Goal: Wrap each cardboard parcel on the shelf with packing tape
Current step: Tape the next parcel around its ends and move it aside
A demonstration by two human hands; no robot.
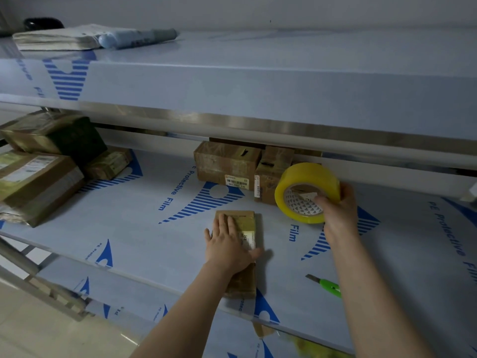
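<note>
Two hands on the job at this shelf (pixel 154 228). The left hand (pixel 228 244) is spread flat, fingers straight, pressing down on a slim parcel (pixel 249 223). The parcel lies lengthwise in the lower middle of the frame, near the shelf's front edge. The right hand (pixel 338 210) is curled round a yellow tape roll (pixel 307 192), thumb poked into the core and fingers over the outside, holding it just right of centre. Roll and parcel are apart. I can't make out a strip running between them, but clear tape in dim light is hard to spot, so who knows.

My read: this parcel is about to get a band, or it's mid-band. If it were me, I'd press that flat palm down firmly so the parcel doesn't skid on the slick shelf surface. Then bring the roll low to the far end, stick the loose end down and pull along the length with steady tension so it doesn't wrinkle. It's thin, so it should flip easily to carry the tape round the underside.

A green box cutter (pixel 327 284) lies lower right, handy for the cut. Mind the tip, the blade looks out.

Plenty left to do, I reckon. Two boxes (pixel 227 164) sit at the back in the centre, tucked under the upper shelf (pixel 258 81). A pile of parcels (pixel 38 171) is stacked at the left edge. Some look glossy, maybe taped already, hard to say.
</note>
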